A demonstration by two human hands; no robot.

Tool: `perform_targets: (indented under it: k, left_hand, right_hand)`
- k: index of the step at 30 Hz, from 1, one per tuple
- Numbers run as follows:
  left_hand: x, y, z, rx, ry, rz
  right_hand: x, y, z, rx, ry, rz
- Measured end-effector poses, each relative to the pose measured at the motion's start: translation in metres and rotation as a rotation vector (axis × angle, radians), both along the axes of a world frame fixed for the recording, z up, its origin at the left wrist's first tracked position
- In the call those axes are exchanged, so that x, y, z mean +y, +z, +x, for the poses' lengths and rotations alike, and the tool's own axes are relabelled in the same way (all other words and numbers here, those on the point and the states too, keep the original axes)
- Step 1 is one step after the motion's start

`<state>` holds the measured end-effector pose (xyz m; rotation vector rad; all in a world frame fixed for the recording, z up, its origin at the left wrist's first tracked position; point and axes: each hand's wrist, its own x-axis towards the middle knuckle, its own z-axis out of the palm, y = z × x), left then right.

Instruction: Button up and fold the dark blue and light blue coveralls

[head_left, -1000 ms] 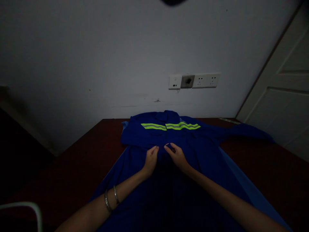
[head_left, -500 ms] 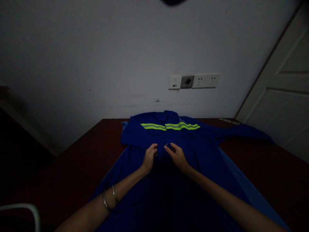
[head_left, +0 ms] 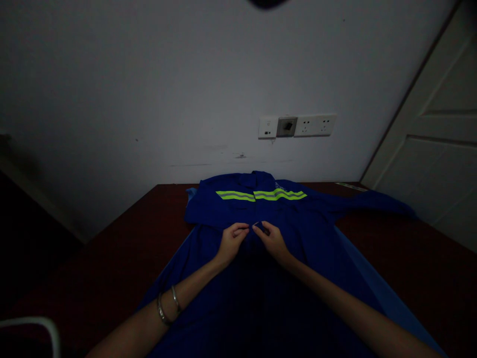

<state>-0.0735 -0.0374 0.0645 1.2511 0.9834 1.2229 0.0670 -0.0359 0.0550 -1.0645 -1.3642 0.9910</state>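
Blue workwear with yellow-green and grey reflective stripes lies spread over the dark red table, its collar toward the wall. One sleeve stretches out to the right. At the middle of its front, below the stripes, my left hand is closed in a pinch, thumb against fingers. Close beside it, my right hand pinches a small fold of the blue cloth. Whether a button or other fastener sits between the fingertips is too dark to tell. Two metal bangles circle my left forearm.
Lighter blue cloth shows under the garment. The dark red tabletop meets a pale wall with a row of sockets and switches. A white panelled door stands at right, and a pale curved tube at lower left.
My left hand has moved slightly right, its fingertips now closer to my right hand, and its fingers have pinched together. My right hand keeps its pinch on the cloth.
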Motion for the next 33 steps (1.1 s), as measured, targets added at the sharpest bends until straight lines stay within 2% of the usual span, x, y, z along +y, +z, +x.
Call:
perform_targets:
  k: [7, 14, 18, 24, 27, 33]
  left_hand:
    - [0.002, -0.004, 0.000, 0.004, 0.014, -0.019]
    - [0.002, -0.002, 0.000, -0.008, 0.058, -0.040]
    - [0.002, -0.003, 0.000, 0.005, 0.068, -0.062]
    - [0.004, -0.004, 0.000, 0.023, 0.118, -0.028]
    - [0.003, -0.003, -0.001, 0.107, 0.139, 0.077]
    - [-0.005, 0.002, -0.002, 0.417, 0.174, 0.515]
  right_hand:
    - [0.002, 0.000, 0.002, 0.014, -0.025, 0.034]
    - [0.000, 0.002, 0.003, 0.072, -0.034, -0.011]
    - [0.000, 0.001, 0.002, 0.134, -0.065, -0.092]
    - [-0.002, 0.014, 0.000, 0.120, -0.111, -0.150]
    - [-0.003, 0.019, 0.000, 0.050, -0.107, -0.103]
    - [0.001, 0.009, 0.001, -0.171, -0.096, -0.063]
